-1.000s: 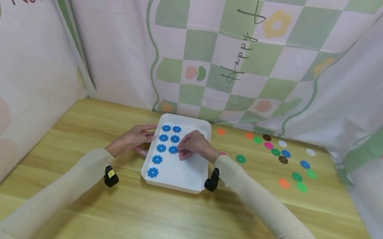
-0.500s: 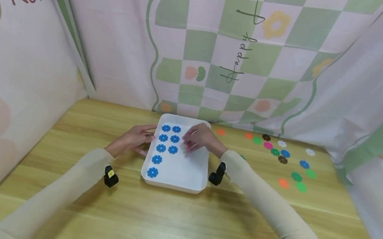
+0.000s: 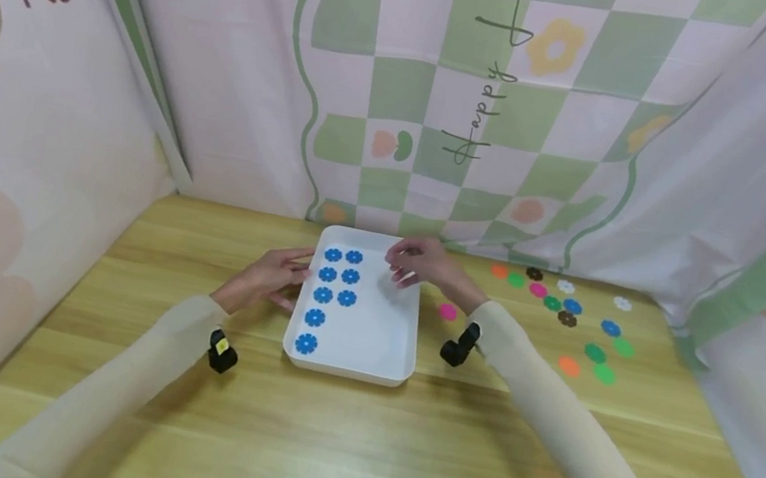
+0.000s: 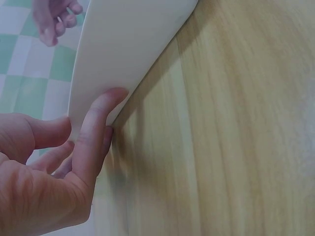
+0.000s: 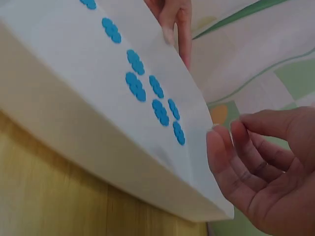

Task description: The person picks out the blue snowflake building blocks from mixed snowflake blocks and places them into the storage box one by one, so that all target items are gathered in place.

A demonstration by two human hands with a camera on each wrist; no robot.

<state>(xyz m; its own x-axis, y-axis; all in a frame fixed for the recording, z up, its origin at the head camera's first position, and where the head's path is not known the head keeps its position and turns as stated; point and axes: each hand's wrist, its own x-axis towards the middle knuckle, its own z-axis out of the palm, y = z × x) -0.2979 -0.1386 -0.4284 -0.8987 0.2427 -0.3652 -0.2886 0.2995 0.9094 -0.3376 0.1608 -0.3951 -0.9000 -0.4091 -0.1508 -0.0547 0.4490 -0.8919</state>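
Note:
Blue flower-shaped pieces lie in two columns in a white tray, several in the left column and three in the right. My left hand is at the tray's left side; in the left wrist view its fingers touch the outer wall and the thumb lies at the rim. My right hand is over the tray's far right corner. In the right wrist view, its thumb and index fingertips are close together, the other fingers loosely bent, and no piece shows between them.
Loose flower pieces in several colours lie on the wooden table right of the tray, among them a pink piece, a brown piece, a blue piece and an orange piece. A printed curtain hangs behind.
My right hand has left the lowest blue piece of the right column and moved right and away to the tray's far right corner. The left hand and the tray have stayed put.

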